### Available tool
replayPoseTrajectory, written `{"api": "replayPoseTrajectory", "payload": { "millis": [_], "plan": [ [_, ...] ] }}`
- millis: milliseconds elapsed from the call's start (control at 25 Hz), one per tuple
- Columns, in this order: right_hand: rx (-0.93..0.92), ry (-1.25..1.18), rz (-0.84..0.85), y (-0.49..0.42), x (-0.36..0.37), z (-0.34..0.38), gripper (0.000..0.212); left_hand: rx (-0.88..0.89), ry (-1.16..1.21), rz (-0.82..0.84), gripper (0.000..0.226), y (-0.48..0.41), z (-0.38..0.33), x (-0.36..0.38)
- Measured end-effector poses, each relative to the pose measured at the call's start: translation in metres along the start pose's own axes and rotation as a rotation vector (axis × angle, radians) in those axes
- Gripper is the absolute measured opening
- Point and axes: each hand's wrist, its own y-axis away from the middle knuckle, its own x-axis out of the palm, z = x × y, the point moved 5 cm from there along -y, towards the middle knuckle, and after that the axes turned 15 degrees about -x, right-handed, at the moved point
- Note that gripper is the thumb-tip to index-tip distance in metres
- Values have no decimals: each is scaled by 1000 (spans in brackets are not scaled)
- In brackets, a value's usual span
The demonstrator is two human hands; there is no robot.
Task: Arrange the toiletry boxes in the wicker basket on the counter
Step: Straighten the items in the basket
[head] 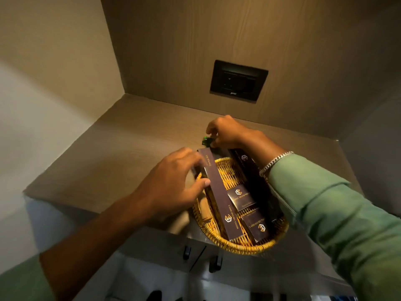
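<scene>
Low and right of centre in the frame, a wicker basket sits on the wooden table with dark toiletry boxes in it. The left hand pinches the long Dental Kit box along the basket's left side. Just above, the right hand fingers a small green object at the far rim, beneath a black wall socket.

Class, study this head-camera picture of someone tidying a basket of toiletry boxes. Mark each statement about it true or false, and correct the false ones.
1. The left hand touches the long box marked Dental Kit. True.
2. The wicker basket sits on the floor. False: it rests on the counter.
3. The right hand reaches past the basket's far end. True.
4. The wall socket is white. False: it is black.
</scene>
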Motion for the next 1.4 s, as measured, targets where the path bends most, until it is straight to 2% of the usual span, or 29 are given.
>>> {"api": "replayPoseTrajectory", "payload": {
  "millis": [160,320,480,600,760,1120,1200,1280,1400],
  "plan": [
    [0,33,25,-14,5,-8,27,78,27,7,25,16,-5,2],
    [-62,24,-110,5,-27,-2,26,223,-19,45,20,33,-16,13],
    [-147,-70,-197,60,-61,20,21,241,-8,38,17,41,-12,20],
    [-169,-103,-63,96,-56,39,21,237,12,19,16,43,-8,22],
    [-213,40,114,108,-27,52,21,245,21,17,17,46,-6,22],
    [-205,183,203,100,4,57,36,177,17,-10,22,54,-6,25],
    [-191,145,164,107,-6,59,46,166,21,-25,23,56,-5,27],
    [-138,61,41,121,-31,50,56,148,30,-37,23,57,-4,29],
    [49,-58,-237,165,-57,14,49,127,63,-49,25,57,-2,30]
  ]
}}
